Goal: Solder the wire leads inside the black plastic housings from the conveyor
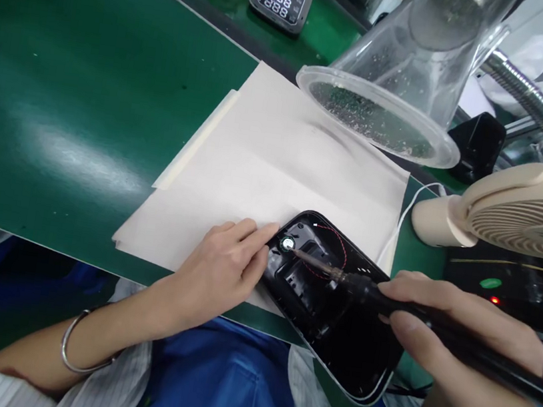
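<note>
Right hand (458, 344) has its grip wrapped round the soldering iron (417, 315), tip on the small round part (288, 243) inside the black housing (338, 307), which lies on white paper (277, 164) at the desk (64, 100) edge. Left hand (221, 270) fingertips, pressed together, touch the housing's rim just beside the tip: burn risk if the iron slips. Housing overhangs the edge, could tip. Thin red wire (340, 240) is near the hot shaft, may scorch.
</note>
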{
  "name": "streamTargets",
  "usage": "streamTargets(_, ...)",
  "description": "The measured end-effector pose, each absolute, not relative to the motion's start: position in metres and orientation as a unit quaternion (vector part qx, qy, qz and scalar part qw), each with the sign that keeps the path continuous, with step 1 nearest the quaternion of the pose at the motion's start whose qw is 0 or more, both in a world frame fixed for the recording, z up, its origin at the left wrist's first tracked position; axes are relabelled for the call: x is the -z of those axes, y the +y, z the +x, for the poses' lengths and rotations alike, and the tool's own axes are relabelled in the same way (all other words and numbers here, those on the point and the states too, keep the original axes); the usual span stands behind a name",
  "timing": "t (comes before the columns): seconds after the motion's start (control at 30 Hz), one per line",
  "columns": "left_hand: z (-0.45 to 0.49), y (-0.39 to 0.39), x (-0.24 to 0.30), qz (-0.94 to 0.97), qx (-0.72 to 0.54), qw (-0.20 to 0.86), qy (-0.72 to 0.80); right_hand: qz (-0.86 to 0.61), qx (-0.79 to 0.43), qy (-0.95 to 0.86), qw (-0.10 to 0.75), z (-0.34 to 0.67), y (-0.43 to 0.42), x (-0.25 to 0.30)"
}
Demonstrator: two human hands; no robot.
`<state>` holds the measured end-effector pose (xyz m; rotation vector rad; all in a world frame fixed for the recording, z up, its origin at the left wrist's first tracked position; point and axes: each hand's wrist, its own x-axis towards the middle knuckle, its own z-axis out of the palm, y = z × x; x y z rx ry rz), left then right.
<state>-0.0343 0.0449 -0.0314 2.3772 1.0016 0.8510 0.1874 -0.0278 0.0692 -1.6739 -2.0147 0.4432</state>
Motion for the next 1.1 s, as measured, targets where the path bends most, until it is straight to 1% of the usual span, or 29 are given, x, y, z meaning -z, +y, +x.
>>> streamTargets(0.13,-0.034,0.045,0.031,0.856,-0.301,0.212,0.362,-0.576,-0.200,-0.754,0.243,0.192,-0.019,-0.064)
streamTargets(0.57,-0.034,0.045,0.033,0.855,-0.305,0.207,0.364,-0.569,-0.214,-0.759,0.232,0.196,-0.014,-0.063)
streamTargets(0.83,-0.034,0.046,0.033,0.853,-0.305,0.217,0.363,-0.570,-0.196,-0.766,0.223,0.195,-0.013,-0.061)
streamTargets(0.97,-0.034,0.046,0.032,0.853,-0.303,0.217,0.365,-0.549,-0.219,-0.771,0.235,0.193,-0.009,-0.063)
streamTargets(1.1,-0.034,0.046,0.033,0.857,-0.311,0.207,0.356,-0.548,-0.225,-0.776,0.217,0.192,-0.004,-0.066)
